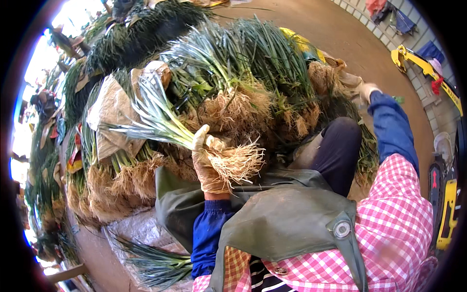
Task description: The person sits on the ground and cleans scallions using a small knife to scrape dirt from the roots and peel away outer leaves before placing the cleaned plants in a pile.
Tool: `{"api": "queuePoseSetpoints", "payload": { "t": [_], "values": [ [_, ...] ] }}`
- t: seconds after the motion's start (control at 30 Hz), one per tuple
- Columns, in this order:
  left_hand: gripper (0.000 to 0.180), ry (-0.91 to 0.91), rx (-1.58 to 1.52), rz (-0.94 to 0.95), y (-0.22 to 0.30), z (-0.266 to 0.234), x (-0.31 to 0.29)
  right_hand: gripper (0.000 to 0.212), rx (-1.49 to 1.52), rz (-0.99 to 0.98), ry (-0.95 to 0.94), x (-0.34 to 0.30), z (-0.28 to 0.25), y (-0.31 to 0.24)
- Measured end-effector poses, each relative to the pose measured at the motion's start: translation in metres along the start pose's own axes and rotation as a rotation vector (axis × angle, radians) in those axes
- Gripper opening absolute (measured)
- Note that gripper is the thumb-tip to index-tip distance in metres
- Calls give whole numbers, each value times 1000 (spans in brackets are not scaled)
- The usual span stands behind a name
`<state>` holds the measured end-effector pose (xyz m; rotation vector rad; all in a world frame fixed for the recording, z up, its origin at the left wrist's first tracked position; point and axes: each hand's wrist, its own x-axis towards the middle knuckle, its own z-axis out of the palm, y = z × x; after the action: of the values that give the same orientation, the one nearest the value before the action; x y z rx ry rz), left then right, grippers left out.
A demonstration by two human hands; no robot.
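Note:
My gloved left hand (pixel 208 168) is closed around a bunch of scallions (pixel 181 130) just above the roots. The tangled pale roots (pixel 237 163) stick out to the right of the fist, and the green leaves point to the upper left. Behind the bunch lies a big heap of scallions (pixel 233 53), leaves away from me and roots towards me. Out at the right, my gloved right hand (pixel 368 92) is beside the heap's right end, near a rooty bundle (pixel 325 78) and some beige cloth (pixel 348 80). Its fingers are hidden, so any grip is unclear.
A beige sack (pixel 114 114) lies among more rooted bundles (pixel 116 190) on the left. Loose scallions (pixel 158 263) rest on plastic sheeting (pixel 146 228) at lower left. My bent knee (pixel 340 151) adjoins the heap. Yellow machine parts (pixel 425 65) line the tiled wall at right.

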<state>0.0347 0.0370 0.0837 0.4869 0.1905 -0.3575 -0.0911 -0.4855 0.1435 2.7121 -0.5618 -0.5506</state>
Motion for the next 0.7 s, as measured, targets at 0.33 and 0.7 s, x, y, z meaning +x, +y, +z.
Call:
{"api": "queuePoseSetpoints", "payload": {
  "t": [0.33, 0.7],
  "values": [
    [13, 130, -9, 153, 17, 4, -23, 81, 560, -797, 598, 4, -122, -360],
    [24, 145, 44, 149, 21, -8, -15, 36, 381, -371, 296, 51, -129, -474]
  ]
}}
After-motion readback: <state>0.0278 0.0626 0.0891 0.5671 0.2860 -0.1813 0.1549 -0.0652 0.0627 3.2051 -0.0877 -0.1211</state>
